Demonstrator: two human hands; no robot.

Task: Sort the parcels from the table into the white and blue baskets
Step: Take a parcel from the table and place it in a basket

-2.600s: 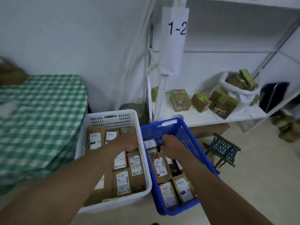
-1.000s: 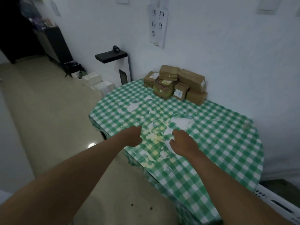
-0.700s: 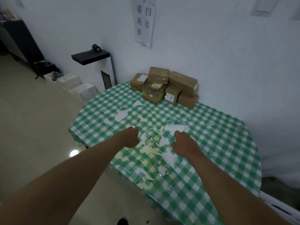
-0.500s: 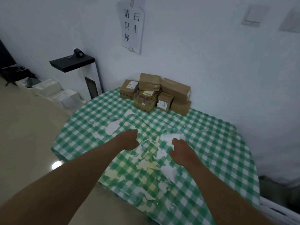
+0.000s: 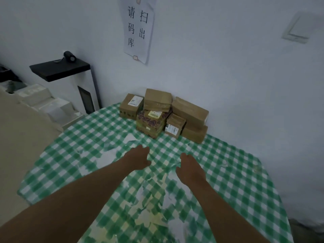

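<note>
Both hands reach out over the desk [image 5: 236, 172], which wears a green and white checked cloth, and neither grip has hold of anything. The left hand [image 5: 138, 159] hangs with its fingers loosely curled, empty; the right hand [image 5: 190, 170] is likewise relaxed and empty, fingers slack and pointing forward.

The parcels [image 5: 164, 114] sit in a tight cluster at the far edge of the desk, against the white wall [image 5: 228, 67]. They lie straight ahead of both hands and well apart from them, with a stretch of bare checked cloth between. The pile's long axis runs across the view, from a labelled brown box [image 5: 130, 106] on the left to two stacked brown boxes [image 5: 192, 120] on the right. A patterned box [image 5: 151, 124] with a taped brown box on top stands in the middle, and a small labelled box [image 5: 174, 125] leans beside it.

The left hand is a little nearer the left and middle boxes, the right hand nearer the small box and the stacked pair. My judgement is that the next move is a forward reach by both arms. Neither basket is in view
</note>
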